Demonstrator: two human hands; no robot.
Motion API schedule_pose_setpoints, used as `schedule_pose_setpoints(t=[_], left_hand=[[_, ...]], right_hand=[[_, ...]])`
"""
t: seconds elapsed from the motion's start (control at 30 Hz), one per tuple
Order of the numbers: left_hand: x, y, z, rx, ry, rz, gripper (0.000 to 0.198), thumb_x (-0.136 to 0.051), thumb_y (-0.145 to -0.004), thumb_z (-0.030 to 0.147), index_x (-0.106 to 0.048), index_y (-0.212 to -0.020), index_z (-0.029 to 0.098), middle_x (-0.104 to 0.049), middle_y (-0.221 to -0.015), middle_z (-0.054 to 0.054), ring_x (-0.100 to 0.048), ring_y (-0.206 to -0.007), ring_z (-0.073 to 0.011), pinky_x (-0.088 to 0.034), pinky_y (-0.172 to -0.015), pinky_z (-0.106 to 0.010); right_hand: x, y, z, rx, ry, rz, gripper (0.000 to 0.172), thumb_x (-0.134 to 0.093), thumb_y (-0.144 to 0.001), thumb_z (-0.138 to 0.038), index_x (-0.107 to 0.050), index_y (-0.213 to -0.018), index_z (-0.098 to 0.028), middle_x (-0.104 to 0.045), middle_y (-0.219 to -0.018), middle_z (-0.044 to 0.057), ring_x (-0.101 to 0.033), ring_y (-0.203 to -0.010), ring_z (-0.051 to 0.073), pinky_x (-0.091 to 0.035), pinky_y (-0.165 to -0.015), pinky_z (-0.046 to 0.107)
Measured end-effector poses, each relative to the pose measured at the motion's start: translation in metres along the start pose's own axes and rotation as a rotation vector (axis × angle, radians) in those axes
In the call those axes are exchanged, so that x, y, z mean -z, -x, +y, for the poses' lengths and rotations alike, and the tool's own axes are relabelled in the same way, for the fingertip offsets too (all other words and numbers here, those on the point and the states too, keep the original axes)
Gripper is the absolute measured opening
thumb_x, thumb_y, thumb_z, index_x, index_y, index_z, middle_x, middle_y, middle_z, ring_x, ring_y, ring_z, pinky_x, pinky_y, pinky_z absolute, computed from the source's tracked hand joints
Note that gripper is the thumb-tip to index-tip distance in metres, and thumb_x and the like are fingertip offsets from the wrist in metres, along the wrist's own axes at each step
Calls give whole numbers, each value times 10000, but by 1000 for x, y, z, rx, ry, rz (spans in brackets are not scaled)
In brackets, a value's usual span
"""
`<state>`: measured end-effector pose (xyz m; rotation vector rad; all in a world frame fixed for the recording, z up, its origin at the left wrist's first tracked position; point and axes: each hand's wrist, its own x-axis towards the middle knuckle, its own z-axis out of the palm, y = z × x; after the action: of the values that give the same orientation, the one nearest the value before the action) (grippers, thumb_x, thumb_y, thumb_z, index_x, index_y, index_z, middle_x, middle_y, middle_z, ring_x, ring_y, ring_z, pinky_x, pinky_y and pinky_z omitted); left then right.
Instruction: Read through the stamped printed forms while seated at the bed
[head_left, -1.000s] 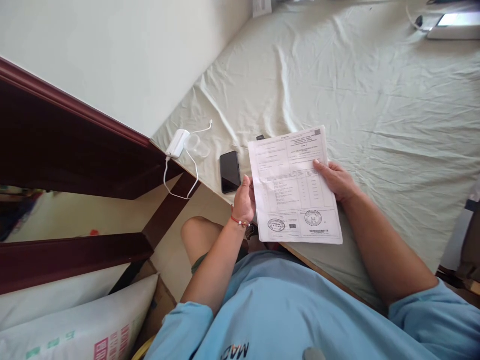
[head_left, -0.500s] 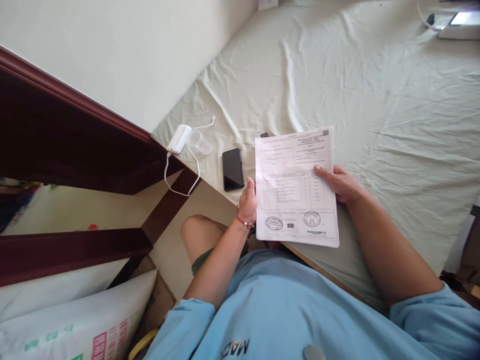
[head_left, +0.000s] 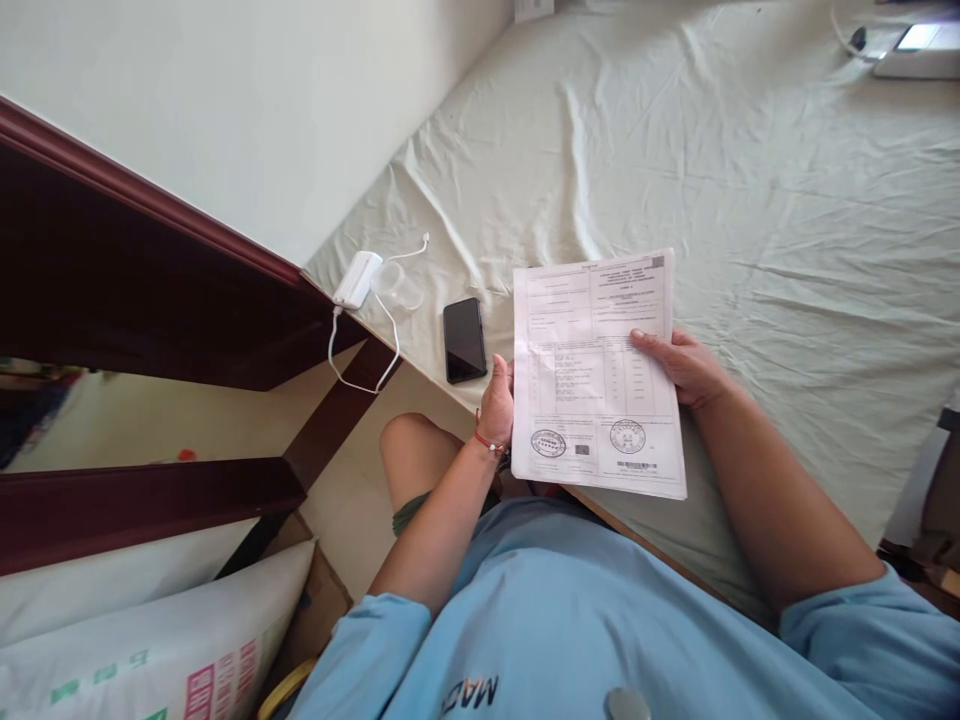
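Woodwork, dark red-brown and glossy: fills much of left side, with long panel above and lower rail beneath.
Sack, white with pink and green print: sits at lower left, below rail.
Block, oblong white plastic: rests at corner of wrinkled pale green cloth, trailing thin white cable in a loop past cloth's edge.
Plastic piece, clear and rounded: just beside block, exact shape hard to make out.
Phone, black and rectangular with dark screen: lies on cloth, just beyond left hand, near cloth's edge.
Left hand, bare, with red beaded bracelet at wrist: touches left edge of white printed papers, with thumb raised beside them and other fingers hidden; cannot tell how far closed.
Papers: between both hands, with lower part out past cloth's edge, near light blue shirt; marked near bottom with black oval stamp and round stamp; print mostly too small to read.
Right hand, bare: grips right edge of papers, with thumb across printed face and fingers behind.
Device, white with lit screen: on cloth at far upper right, cut off by view.
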<state>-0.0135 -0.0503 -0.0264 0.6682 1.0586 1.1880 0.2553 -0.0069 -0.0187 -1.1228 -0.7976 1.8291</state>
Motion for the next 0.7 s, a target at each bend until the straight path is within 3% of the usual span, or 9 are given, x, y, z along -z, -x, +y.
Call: schedule_pose_setpoints(t=[0.1, 0.27, 0.43, 0.57, 0.7], left_hand=[[1, 5, 5, 35, -29, -46, 813, -667, -817, 876, -804, -1157, 151, -807, -1270, -165, -625, -1443, -403, -526, -1218, -529], [6, 7, 3, 34, -170, 16, 715, -822, -751, 777, -818, -1032, 119, -834, -1141, -174, -698, -1344, -397, -543, -1193, -509], [6, 8, -1, 6, -116, -5, 640, -864, -746, 719, -821, -1009, 137, -833, -1157, -164, -699, -1343, -391, -543, -1197, -517], [1, 9, 6, -7, -67, -21, 639, -862, -761, 704, -825, -1058, 140, -826, -1190, -172, -674, -1382, -395, -530, -1217, -538], [-10, 4, 19, -57, -77, -71, 627, -854, -762, 714, -842, -1033, 148, -831, -1158, -173, -666, -1394, -400, -553, -1197, -549]], right_hand=[[2, -2, 1, 29, -11, 24, 492, -969, -718, -520, -802, -1075, -226, -852, -1110, 108, -818, -1058, 378, -689, -962, 568], [1, -1, 1, 32, -11, 20, 535, -998, -675, -539, -817, -1083, -245, -855, -1108, 99, -818, -1051, 385, -694, -951, 576], [3, 1, 0, 48, -1, 32, 551, -1026, -622, -540, -821, -1036, -240, -857, -1081, 93, -816, -1038, 397, -683, -969, 613], [7, 1, 1, 122, 36, 43, 505, -990, -694, -547, -822, -1067, -251, -854, -1097, 84, -810, -1071, 389, -678, -975, 614], [5, 5, -10, 294, 85, 17, 441, -946, -775, -547, -825, -1108, -284, -842, -1185, 48, -772, -1201, 363, -657, -1046, 571]])
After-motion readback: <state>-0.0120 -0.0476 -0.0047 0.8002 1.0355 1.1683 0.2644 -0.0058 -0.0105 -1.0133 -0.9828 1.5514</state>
